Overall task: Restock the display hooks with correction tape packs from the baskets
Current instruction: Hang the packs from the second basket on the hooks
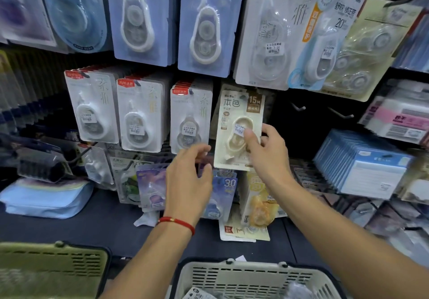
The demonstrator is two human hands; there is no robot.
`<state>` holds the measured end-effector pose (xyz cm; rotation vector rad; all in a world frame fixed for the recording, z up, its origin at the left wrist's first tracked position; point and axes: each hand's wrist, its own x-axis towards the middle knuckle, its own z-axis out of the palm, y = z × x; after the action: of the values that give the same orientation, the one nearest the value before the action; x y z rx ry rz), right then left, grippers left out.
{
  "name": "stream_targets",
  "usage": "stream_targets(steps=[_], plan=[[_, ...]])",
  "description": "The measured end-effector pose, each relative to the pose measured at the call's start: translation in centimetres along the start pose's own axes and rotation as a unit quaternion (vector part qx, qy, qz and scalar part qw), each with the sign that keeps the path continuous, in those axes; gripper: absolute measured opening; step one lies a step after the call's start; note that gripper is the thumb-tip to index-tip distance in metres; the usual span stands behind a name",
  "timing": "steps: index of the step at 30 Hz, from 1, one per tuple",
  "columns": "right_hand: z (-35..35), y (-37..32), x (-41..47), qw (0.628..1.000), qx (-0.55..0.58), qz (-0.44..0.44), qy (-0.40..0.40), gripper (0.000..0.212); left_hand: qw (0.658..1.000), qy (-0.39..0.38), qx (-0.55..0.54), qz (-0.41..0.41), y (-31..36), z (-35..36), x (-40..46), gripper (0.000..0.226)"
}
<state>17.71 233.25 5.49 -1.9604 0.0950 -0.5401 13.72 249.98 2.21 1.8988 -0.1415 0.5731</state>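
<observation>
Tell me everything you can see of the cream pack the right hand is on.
The cream pack is a tall card with a brown 15M corner label, dark lettering and a clear blister over a cream dispenser bearing a white price sticker. It hangs near upright at its hook, right of three white packs. The right hand pinches its right edge, thumb on the blister; the left hand is just off its lower left corner.

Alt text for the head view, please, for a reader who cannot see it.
A person's right hand grips a cream correction tape pack at a display hook, while the open left hand reaches beside it. Rows of hanging packs fill the wall; a beige basket sits below.
</observation>
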Motion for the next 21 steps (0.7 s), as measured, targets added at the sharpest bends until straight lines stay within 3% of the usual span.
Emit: stream_targets(steps=[3, 6, 9, 12, 16, 21], plan=[[0.9, 0.3, 1.7, 0.999, -0.047, -0.009, 0.010, 0.055, 0.990, 0.029, 0.104, 0.086, -0.1, 0.0, 0.3, 0.050], [1.5, 1.3, 2.5, 0.986, -0.159, -0.039, 0.012, 0.062, 0.979, 0.002, 0.178, 0.102, -0.5, -0.3, 0.8, 0.067], [1.5, 2.4, 1.2, 0.938, -0.266, -0.205, 0.087, 0.058, 0.969, -0.038, 0.221, 0.102, -0.9, -0.5, 1.1, 0.081], [1.7, 3.7, 1.3, 0.852, -0.355, -0.383, 0.039, 0.056, 0.964, -0.054, 0.238, 0.105, -1.2, -0.7, 1.3, 0.085], [2.8, 4.3, 3.5, 0.809, -0.487, -0.330, -0.010, 0.060, 0.965, -0.062, 0.234, 0.101, -1.5, -0.8, 1.6, 0.083], [4.0, 4.5, 6.3, 0.812, -0.514, -0.270, -0.053, 0.076, 0.969, -0.063, 0.210, 0.114, -2.4, -1.0, 1.9, 0.080]])
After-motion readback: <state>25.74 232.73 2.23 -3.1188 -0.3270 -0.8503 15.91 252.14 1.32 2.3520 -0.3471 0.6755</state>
